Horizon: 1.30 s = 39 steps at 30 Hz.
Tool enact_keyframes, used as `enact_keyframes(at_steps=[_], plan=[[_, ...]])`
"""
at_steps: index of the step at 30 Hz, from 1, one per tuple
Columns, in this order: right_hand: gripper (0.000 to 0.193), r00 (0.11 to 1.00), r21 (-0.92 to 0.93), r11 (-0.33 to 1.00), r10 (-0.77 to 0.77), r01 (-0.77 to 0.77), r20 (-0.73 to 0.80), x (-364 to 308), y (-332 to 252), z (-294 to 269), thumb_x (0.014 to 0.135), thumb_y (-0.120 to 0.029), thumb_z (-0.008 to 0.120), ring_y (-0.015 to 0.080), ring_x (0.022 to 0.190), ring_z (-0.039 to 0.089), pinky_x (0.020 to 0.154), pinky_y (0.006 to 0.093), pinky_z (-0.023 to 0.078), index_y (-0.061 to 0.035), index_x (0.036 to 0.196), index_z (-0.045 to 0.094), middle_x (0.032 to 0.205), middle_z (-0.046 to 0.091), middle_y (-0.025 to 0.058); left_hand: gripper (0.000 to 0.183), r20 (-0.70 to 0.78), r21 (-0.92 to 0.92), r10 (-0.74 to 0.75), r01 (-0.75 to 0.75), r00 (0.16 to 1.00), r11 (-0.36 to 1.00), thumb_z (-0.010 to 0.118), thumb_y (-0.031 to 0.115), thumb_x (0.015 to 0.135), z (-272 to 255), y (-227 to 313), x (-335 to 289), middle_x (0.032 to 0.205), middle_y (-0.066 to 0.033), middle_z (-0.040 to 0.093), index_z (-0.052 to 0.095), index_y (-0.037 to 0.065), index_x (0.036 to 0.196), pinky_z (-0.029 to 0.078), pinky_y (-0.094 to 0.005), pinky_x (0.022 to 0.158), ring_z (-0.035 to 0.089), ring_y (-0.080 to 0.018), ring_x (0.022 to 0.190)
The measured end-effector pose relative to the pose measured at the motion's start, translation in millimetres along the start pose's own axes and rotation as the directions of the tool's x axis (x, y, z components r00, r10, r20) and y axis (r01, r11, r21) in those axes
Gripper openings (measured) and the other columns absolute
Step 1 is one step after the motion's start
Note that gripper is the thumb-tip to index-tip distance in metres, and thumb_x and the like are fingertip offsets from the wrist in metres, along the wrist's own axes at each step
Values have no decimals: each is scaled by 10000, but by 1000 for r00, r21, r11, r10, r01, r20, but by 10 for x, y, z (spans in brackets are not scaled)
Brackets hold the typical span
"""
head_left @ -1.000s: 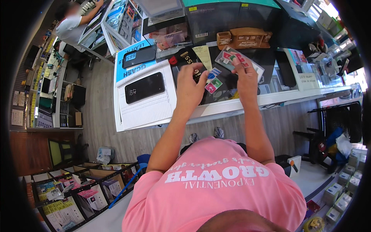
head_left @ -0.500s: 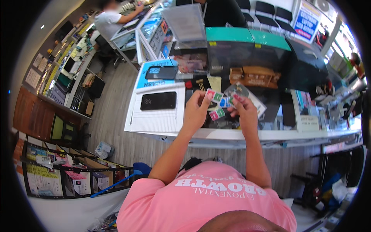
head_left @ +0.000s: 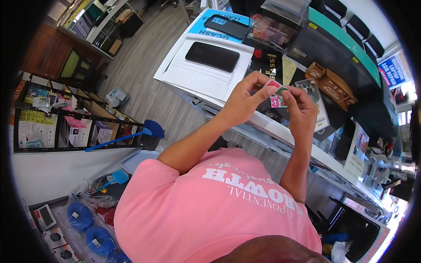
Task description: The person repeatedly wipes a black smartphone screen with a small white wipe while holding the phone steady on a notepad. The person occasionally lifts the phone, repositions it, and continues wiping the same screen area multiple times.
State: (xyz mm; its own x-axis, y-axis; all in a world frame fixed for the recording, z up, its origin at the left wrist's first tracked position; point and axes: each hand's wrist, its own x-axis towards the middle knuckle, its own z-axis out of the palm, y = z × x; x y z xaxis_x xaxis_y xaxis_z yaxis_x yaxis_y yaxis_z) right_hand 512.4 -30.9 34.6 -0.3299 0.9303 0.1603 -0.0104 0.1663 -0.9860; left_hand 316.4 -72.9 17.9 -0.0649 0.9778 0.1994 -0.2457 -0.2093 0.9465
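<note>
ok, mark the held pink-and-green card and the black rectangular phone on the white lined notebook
Held pink-and-green card [head_left: 274, 83], head view: pink part.
Black rectangular phone [head_left: 212, 57], head view: screen middle.

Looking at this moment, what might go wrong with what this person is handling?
The small pink-and-green card seems pinched by the fingertips of the left hand and right hand, so it could slip. A pink-marked card shows just below; whether it is held is unclear, and the two might get mixed up. The left hand is near the lined notebook, so a bump could shift the black phone on it.
</note>
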Motion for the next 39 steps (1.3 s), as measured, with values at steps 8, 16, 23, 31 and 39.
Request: enact_keyframes(at_steps=[8,16,23,31,39], plan=[[157,974,-281,958,13,52,224,226,-270,826,1015,-104,753,120,855,725,784,289,568,9,1123,766,940,780,94,189,-31,486,-10,24,999,874,774,181,1017,-811,506,-254,998,-1,710,745,41,1140,477,-240,809,584,-51,896],[195,971,-253,965,-2,64,239,782,-349,1820,1006,-171,755,119,780,656,738,290,539,-4,1107,771,936,779,68,300,-93,149,-75,88,993,985,704,325,1086,-1891,677,-51,970,-35,707,681,29,1128,495,-270,821,611,-91,894],[172,987,-468,873,-75,135,144,766,-480,1986,959,-156,777,214,777,648,736,328,521,-10,1047,756,878,728,107,292,161,574,51,-135,986,808,682,312,1092,-2098,764,228,918,-57,693,668,23,1126,508,-306,752,628,-126,856],[113,883,-767,467,-379,441,277,-80,-439,1633,848,-38,725,316,954,686,787,446,567,-49,957,751,974,729,111,282,230,94,-230,214,946,972,636,330,1122,-1378,281,728,994,-18,653,641,51,1163,527,-282,837,632,-121,879],[239,927,-560,823,-136,-90,-349,-141,-145,681,1030,-142,710,289,884,727,809,367,551,20,1192,776,1018,779,162,287,314,150,-203,163,927,975,628,352,1129,-615,238,677,998,-20,677,609,66,1141,521,-290,854,640,-110,908]])
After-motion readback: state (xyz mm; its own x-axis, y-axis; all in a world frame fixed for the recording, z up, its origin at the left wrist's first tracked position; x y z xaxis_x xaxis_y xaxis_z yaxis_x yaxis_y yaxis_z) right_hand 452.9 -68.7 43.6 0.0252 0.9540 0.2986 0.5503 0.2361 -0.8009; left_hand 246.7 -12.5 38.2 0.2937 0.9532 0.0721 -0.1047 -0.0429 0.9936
